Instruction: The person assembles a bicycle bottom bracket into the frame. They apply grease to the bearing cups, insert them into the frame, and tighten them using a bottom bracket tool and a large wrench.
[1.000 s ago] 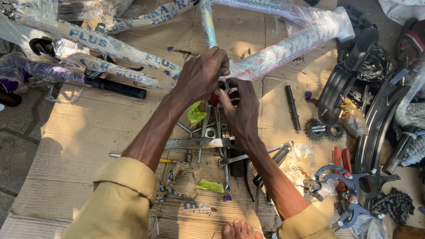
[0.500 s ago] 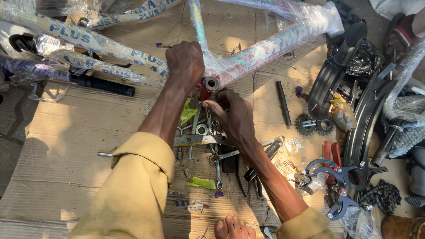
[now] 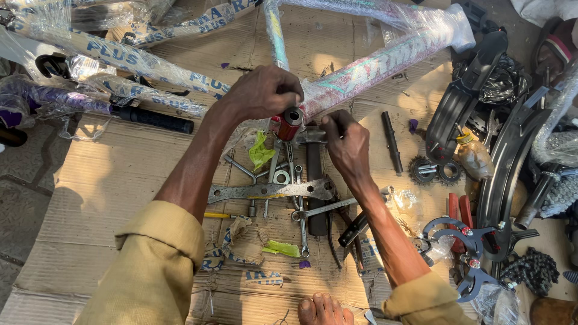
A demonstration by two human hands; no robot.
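Note:
A plastic-wrapped bicycle frame (image 3: pixel 385 60) lies over flattened cardboard (image 3: pixel 108 180). My left hand (image 3: pixel 260 91) grips the frame at its red bottom bracket shell (image 3: pixel 289 122), whose open round end faces me. My right hand (image 3: pixel 344 144) is closed around a dark metal tool (image 3: pixel 314 180) held against the right side of that shell. Under my hands lie a flat multi-hole spanner (image 3: pixel 271 192), several slim wrenches (image 3: pixel 319 209) and a scrap of green plastic (image 3: pixel 260 150).
Black mudguards (image 3: pixel 506 162), sprockets (image 3: pixel 430 170), a small oil bottle (image 3: pixel 472 153), brake parts (image 3: pixel 463 241) and a chain (image 3: pixel 533 271) crowd the right side. Another wrapped frame and a black handlebar grip (image 3: pixel 153 118) lie at the left. My bare toes (image 3: pixel 322 310) rest at the bottom edge.
The view has shifted, so the frame and the red shell have shifted in the picture. My left hand stays on the shell; my right hand has settled on the tool beside it.

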